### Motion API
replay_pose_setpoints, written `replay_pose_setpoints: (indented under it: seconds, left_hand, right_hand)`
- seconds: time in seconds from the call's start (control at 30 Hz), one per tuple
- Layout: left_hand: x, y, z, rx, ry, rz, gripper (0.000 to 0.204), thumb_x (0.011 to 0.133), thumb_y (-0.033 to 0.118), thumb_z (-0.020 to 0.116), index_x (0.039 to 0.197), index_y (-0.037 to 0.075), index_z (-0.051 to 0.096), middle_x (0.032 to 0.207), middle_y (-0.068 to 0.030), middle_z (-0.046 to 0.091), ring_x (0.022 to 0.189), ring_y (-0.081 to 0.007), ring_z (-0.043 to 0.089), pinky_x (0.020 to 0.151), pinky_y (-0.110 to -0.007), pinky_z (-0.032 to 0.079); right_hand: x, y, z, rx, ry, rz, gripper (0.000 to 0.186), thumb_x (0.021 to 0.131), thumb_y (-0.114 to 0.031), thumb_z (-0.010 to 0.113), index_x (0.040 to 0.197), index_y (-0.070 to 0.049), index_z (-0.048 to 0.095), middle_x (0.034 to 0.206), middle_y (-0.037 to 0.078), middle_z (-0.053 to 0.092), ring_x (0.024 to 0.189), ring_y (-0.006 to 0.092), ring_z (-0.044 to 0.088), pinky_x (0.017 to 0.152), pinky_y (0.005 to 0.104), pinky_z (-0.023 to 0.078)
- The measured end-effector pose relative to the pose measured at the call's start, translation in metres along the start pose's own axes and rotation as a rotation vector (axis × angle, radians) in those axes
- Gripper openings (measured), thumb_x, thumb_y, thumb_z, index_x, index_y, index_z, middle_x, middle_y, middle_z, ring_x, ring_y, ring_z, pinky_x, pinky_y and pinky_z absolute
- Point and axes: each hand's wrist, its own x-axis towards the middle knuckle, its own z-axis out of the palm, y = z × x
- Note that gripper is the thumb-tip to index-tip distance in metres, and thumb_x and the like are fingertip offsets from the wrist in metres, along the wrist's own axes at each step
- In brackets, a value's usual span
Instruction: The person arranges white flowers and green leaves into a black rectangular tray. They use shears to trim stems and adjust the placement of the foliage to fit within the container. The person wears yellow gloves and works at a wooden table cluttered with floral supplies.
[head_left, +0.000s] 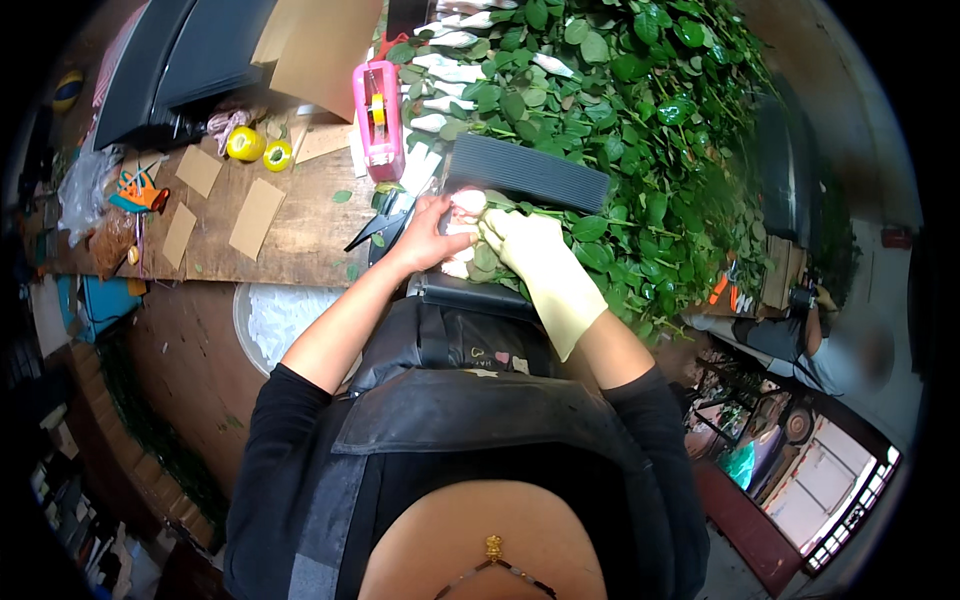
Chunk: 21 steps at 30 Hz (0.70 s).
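Note:
My bare left hand and my right hand, in a pale yellow rubber glove, meet over a wrapped pale rose bud at the edge of the wooden table. Both hands close around the bud and its leafy stem, which runs right into a big heap of green rose stems. A black ribbed sheet lies just behind my hands. Black scissors lie on the table left of my left hand.
A pink tape dispenser stands behind the scissors. Two yellow-green tape rolls and brown card pieces lie to the left. More white-wrapped buds line the back. Another person sits at right.

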Motion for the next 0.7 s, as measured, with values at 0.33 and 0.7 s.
replay_pose_setpoints:
  seconds: [0.33, 0.7]
  left_hand:
    - [0.003, -0.005, 0.009, 0.012, 0.201, 0.038, 0.043, 0.081, 0.029, 0.086, 0.111, 0.001, 0.071, 0.111, -0.0135, 0.057, 0.11, -0.0275, 0.056, 0.1, -0.035, 0.045]
    - [0.001, 0.001, 0.006, 0.015, 0.186, -0.01, 0.04, 0.082, 0.024, 0.087, 0.112, 0.004, 0.069, 0.11, -0.0094, 0.058, 0.107, -0.0233, 0.058, 0.097, -0.034, 0.046]
  right_hand:
    - [-0.022, -0.018, -0.045, 0.552, 0.108, 0.209, 0.036, 0.102, -0.024, 0.055, 0.135, -0.011, 0.065, 0.129, 0.016, 0.066, 0.124, 0.0334, 0.06, 0.108, 0.0409, 0.046]
    - [-0.005, -0.014, -0.023, 0.263, 0.069, 0.076, 0.05, 0.095, -0.01, 0.052, 0.145, -0.007, 0.054, 0.139, 0.019, 0.061, 0.119, 0.0402, 0.061, 0.104, 0.0468, 0.049]
